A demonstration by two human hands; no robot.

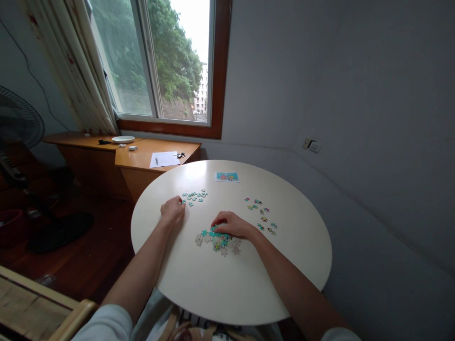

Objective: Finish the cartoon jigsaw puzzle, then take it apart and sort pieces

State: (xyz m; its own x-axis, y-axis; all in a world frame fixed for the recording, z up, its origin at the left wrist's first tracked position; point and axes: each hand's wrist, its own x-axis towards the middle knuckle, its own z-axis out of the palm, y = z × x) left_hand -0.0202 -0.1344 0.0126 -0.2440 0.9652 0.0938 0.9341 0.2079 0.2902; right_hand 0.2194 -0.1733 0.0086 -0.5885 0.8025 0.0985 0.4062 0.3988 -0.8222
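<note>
A partly joined cluster of jigsaw pieces (217, 241) lies on the round white table (231, 284). My right hand (232, 224) rests on its upper edge, fingers bent and pressing down on the teal pieces. My left hand (172, 210) lies curled on the table, its fingers next to a small group of loose teal pieces (194, 196). More loose coloured pieces (262, 215) are scattered to the right of my right hand. A small reference picture (226, 177) lies near the table's far edge.
A wooden desk (142, 161) under the window carries a white plate (122, 139), a sheet of paper (164, 159) and small items. A standing fan (17, 128) is at left. A grey wall with a socket (313, 146) runs along the right.
</note>
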